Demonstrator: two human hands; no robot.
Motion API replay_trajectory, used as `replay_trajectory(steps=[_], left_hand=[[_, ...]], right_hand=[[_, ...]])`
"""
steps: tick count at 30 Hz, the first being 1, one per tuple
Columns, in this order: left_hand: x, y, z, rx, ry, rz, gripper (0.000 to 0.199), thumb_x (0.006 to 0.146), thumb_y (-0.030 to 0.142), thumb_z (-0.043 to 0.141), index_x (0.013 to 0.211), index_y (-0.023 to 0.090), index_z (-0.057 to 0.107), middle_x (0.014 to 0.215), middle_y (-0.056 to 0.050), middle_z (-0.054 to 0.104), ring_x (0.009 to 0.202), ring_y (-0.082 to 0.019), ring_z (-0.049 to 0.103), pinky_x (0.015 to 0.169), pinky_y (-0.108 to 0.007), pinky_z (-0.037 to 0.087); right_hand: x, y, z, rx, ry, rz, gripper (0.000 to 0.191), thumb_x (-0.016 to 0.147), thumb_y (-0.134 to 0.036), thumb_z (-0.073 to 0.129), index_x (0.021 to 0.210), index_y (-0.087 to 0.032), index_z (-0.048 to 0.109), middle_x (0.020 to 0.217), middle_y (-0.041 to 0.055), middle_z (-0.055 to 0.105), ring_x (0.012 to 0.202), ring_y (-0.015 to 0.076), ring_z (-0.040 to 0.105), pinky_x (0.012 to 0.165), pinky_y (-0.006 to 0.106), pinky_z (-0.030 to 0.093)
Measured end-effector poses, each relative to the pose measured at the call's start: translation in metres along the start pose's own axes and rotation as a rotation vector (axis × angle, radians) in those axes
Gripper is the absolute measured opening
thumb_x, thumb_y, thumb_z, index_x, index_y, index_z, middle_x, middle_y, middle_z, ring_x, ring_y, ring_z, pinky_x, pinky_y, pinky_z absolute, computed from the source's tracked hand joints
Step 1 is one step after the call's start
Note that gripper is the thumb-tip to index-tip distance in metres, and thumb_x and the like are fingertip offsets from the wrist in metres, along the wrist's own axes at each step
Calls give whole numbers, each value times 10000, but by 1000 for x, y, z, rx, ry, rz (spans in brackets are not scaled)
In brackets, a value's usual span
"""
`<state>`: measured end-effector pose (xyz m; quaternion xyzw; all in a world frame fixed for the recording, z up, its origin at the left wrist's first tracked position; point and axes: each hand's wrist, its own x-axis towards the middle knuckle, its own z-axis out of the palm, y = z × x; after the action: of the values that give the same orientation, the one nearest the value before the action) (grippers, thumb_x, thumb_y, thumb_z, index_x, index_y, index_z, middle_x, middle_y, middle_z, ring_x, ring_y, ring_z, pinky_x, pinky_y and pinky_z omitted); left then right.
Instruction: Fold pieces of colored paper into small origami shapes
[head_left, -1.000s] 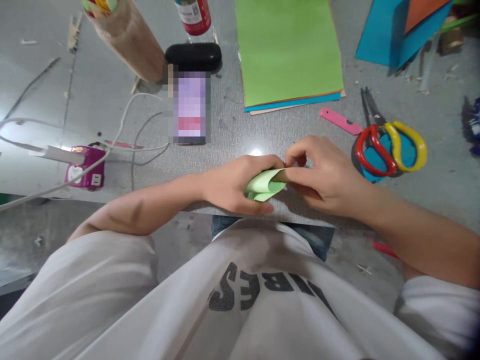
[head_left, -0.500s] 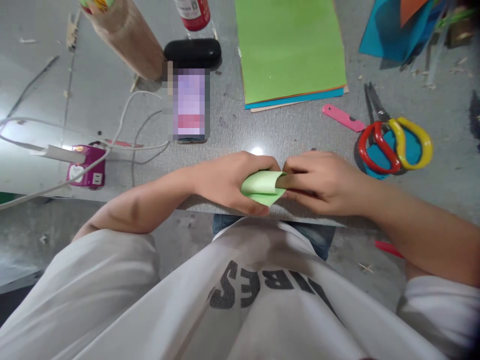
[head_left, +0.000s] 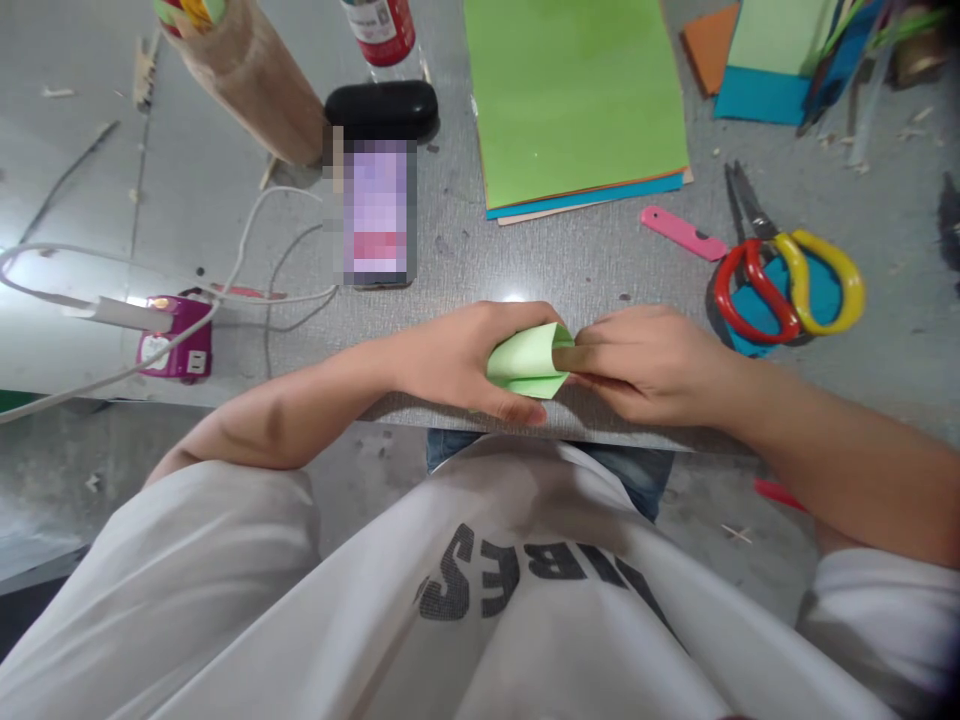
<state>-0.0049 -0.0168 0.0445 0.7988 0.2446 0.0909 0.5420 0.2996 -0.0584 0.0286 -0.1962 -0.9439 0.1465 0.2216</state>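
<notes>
A small piece of light green paper (head_left: 527, 362), curled over on itself, is between my hands by the table's front edge. My left hand (head_left: 469, 360) wraps round its left end, thumb below and fingers behind. From the right, my right hand (head_left: 649, 360) grips the paper's open end, one finger reaching into the curl; its other fingers are bent and partly hidden. Scissors (head_left: 787, 285) with one red and one yellow handle lie to the right, over a blue paper piece (head_left: 742, 307). A pink folding cutter (head_left: 682, 233) rests beside them.
Stacked coloured sheets (head_left: 577, 100) lie ahead, green on top. A phone (head_left: 379, 210), a black case (head_left: 382, 110), a bottle (head_left: 380, 30) and a tall brown holder (head_left: 247, 80) stand or lie left of them. White cables run to a purple adapter (head_left: 176, 335). Cut paper pieces (head_left: 761, 95) sit far right.
The green paper has tilted and shifted slightly up and right in my hands, its curl now opened a little wider. At the far right, the loose paper pieces have shifted, showing a light green one.
</notes>
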Motion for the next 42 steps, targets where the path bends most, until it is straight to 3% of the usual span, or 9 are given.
replay_trajectory(steps=[5, 8, 12, 16, 21, 25, 34, 38, 42], left_hand=[[-1, 0, 0, 17, 58, -32, 800, 791, 792, 1108, 1264, 234, 781, 1107, -34, 848, 959, -236, 766, 824, -343, 529], [-1, 2, 0, -12, 75, -16, 812, 805, 770, 1115, 1326, 237, 794, 1186, -51, 875, 1024, -255, 801, 872, -354, 567], [-2, -1, 8, -73, 63, 26, 811, 886, 602, 1078, 1536, 263, 734, 1388, -101, 881, 1159, -293, 833, 955, -397, 631], [0, -7, 15, -93, 102, 21, 865, 871, 621, 1085, 1558, 264, 699, 1394, -109, 870, 1185, -312, 835, 972, -422, 649], [1, -10, 14, -61, 132, -9, 1012, 792, 724, 1134, 1575, 246, 705, 1403, -119, 866, 1220, -338, 834, 1014, -440, 650], [2, -9, 11, -33, 146, -25, 985, 798, 785, 1116, 1526, 248, 727, 1383, -110, 874, 1185, -321, 831, 994, -420, 643], [-2, 3, 15, 44, 113, -23, 858, 838, 630, 1093, 1510, 236, 733, 1334, -97, 880, 1170, -317, 846, 1019, -416, 639], [-3, 8, 14, 68, 99, -36, 841, 845, 620, 1075, 1516, 248, 731, 1353, -94, 888, 1158, -311, 843, 1013, -417, 634], [-3, 8, 12, 100, 80, -48, 822, 841, 608, 1066, 1508, 257, 739, 1338, -87, 898, 1131, -309, 849, 943, -398, 608]], right_hand=[[-2, 4, -3, -87, -21, 25, 266, 1289, -332, 598, 1293, -285, 860, 881, 29, 807, 712, 238, 669, 707, 430, 414], [-2, 2, -5, -45, 8, 50, 236, 1264, -288, 621, 1277, -279, 857, 795, -2, 769, 647, 220, 631, 682, 428, 379], [1, -8, -5, 5, 203, 172, 224, 1186, -171, 684, 1324, -278, 824, 828, -22, 815, 653, 207, 691, 656, 414, 386], [1, -16, -2, 79, 321, 214, 254, 1159, -202, 780, 1379, -330, 776, 749, -75, 766, 609, 204, 701, 633, 393, 447], [0, -9, -3, 118, 244, 105, 180, 1149, -224, 784, 1283, -343, 764, 703, -90, 736, 559, 177, 664, 638, 364, 460], [-1, -3, -8, 130, 202, 57, 179, 1181, -229, 741, 1313, -343, 782, 727, -79, 749, 580, 181, 648, 661, 375, 435], [2, 5, -4, 80, -52, -1, 373, 1150, -145, 631, 1387, -267, 891, 819, -13, 802, 624, 207, 626, 669, 401, 342], [3, 3, -6, 238, -107, 34, 484, 1112, -72, 633, 1445, -269, 923, 806, -9, 804, 632, 200, 633, 661, 377, 372], [5, 1, -9, 407, -178, 77, 482, 1159, -111, 631, 1503, -266, 930, 764, -30, 781, 596, 172, 594, 637, 319, 400]])
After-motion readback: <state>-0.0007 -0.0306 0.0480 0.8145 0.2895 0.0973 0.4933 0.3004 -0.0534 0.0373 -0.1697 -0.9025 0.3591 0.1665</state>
